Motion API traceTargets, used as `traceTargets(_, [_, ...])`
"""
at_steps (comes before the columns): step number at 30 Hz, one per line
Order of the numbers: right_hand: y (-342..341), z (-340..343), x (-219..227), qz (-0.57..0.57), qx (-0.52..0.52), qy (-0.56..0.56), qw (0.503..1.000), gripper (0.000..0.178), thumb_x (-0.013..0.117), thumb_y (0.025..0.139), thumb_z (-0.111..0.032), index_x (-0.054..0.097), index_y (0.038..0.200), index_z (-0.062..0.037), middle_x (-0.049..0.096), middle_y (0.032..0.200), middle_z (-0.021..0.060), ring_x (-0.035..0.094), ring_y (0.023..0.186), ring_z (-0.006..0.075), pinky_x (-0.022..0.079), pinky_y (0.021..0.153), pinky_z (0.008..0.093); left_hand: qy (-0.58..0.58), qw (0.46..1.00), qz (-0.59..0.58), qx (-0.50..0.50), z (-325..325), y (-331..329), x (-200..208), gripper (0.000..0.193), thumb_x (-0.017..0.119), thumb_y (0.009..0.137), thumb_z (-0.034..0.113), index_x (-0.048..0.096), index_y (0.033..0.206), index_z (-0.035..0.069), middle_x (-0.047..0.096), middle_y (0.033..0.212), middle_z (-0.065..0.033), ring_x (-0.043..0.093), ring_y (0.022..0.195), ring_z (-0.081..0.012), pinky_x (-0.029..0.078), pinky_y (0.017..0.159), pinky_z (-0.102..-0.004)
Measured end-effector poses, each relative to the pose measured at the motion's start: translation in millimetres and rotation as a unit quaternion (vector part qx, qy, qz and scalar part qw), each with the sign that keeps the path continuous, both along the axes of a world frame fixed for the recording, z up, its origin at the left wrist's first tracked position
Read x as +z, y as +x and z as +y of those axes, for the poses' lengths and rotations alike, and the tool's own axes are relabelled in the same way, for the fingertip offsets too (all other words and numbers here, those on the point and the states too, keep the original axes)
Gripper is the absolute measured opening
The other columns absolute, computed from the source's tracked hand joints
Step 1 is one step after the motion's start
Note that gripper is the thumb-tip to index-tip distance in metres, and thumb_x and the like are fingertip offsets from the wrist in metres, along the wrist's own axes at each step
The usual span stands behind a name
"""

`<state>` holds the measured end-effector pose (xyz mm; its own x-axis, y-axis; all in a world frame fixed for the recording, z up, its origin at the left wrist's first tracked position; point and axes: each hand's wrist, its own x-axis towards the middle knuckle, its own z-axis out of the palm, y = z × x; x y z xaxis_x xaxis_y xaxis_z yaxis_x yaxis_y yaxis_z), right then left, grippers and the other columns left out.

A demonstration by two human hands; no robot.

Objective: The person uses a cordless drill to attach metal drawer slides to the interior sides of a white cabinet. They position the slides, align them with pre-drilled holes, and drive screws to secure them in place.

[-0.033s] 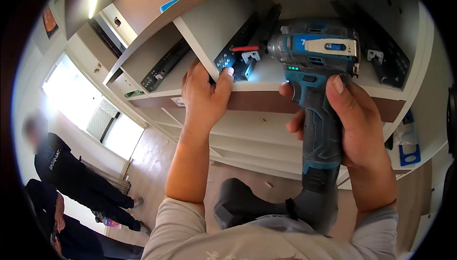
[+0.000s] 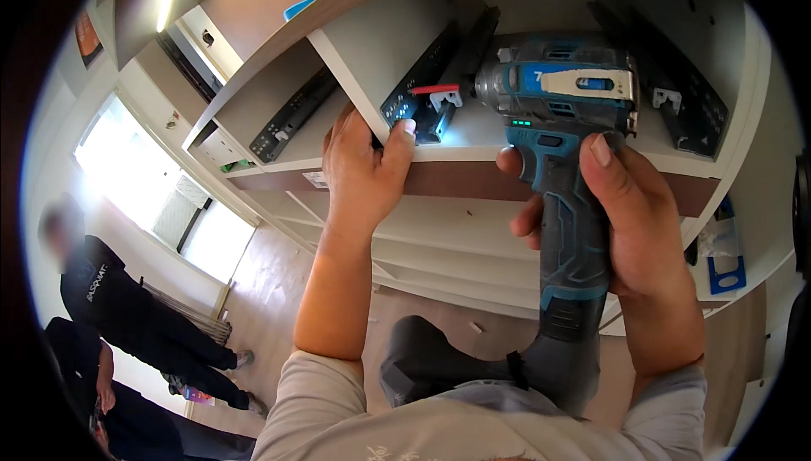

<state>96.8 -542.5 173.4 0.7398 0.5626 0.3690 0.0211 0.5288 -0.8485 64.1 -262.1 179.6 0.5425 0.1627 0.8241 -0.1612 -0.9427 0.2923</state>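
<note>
1. Held in the right hand [image 2: 629, 225], at centre right of the frame: a blue and grey cordless driver [image 2: 557, 123], fingers wrapped tight round its grip, thumb up along the side, forefinger at the trigger.
2. Pointed left from the driver's nose, a red-sleeved bit [image 2: 435, 89], its tip up against a black drawer slide [image 2: 422, 81] just above centre.
3. Pressed against the lower front end of that slide and the white divider panel [image 2: 355, 64]: the left hand [image 2: 363, 165], fingers bent and close together, thumb tip on the slide's end, gripping panel edge and rail.
4. Seen above, across the upper half of the frame, a white cabinet carcass [image 2: 743, 123] split into open compartments.
5. In the middle compartment: the slide under work on its left wall, and a second black slide [image 2: 684, 98] fixed to the far right wall.
6. In the compartment to the upper left: another black slide [image 2: 291, 115] on its wall, and a small green thing at the bottom, too small to tell.
7. At right edge, lower down, a blue plastic jig [image 2: 726, 271] lying on a shelf.
8. At lower left, well apart, two people in dark clothes [image 2: 127, 309] on the wooden floor [image 2: 270, 292].
</note>
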Motion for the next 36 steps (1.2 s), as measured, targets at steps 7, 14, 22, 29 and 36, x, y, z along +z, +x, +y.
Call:
traceTargets(7, [0.8,-0.7,7.4,0.026,0.013,-0.002,1.0,0.07,0.057,0.104,-0.056,0.056,0.135,0.0073,0.071,0.118,0.0227,0.075,0.073,0.0247,0.062,0.059,0.0315,0.019,1.0,-0.005,0.016,-0.1,2.6,0.1,0.027,0.07,0.088,0.022,0.069,0.11,0.005,0.07,0.105,-0.0143,0.062,0.103,-0.0408,0.046,0.096,-0.05])
traceTargets(14, [1.6,-1.9,11.2,0.05,0.049,0.001,0.998,0.059,0.062,0.104,-0.049,0.061,0.132,0.0032,0.072,0.11,0.0157,0.074,0.075,0.0225,0.06,0.062,0.0326,0.017,1.0,0.01,0.013,0.2,1.0,2.8,0.029,0.07,0.088,0.022,0.069,0.112,0.005,0.069,0.111,-0.0161,0.062,0.106,-0.0412,0.045,0.099,-0.0499])
traceTargets(22, [2.6,0.0,5.6,0.007,0.037,-0.023,0.999,0.062,0.064,0.103,-0.05,0.06,0.133,0.0039,0.072,0.108,0.0149,0.072,0.075,0.0216,0.059,0.066,0.0326,0.018,1.0,0.006,0.005,1.6,0.1,1.8,0.029,0.069,0.088,0.021,0.069,0.112,0.006,0.07,0.108,-0.0154,0.062,0.104,-0.0411,0.046,0.096,-0.0507])
traceTargets(29, [3.2,1.3,10.1,0.025,0.015,-0.033,0.999,0.066,0.062,0.101,-0.054,0.059,0.131,0.0051,0.071,0.104,0.0177,0.072,0.067,0.0216,0.059,0.056,0.0304,0.019,1.0,-0.009,-0.01,-2.0,3.1,2.9,0.027,0.069,0.088,0.02,0.069,0.111,0.006,0.069,0.106,-0.0145,0.062,0.102,-0.0411,0.046,0.093,-0.0506])
traceTargets(36, [3.5,0.2,6.0,0.015,-0.001,-0.03,0.999,0.064,0.062,0.102,-0.053,0.06,0.128,0.0056,0.071,0.102,0.0182,0.071,0.063,0.0219,0.057,0.051,0.0294,-0.005,1.0,-0.014,-0.025,-2.4,3.3,0.3,0.026,0.069,0.087,0.019,0.069,0.108,0.005,0.069,0.104,-0.0143,0.063,0.099,-0.0408,0.047,0.091,-0.0504])
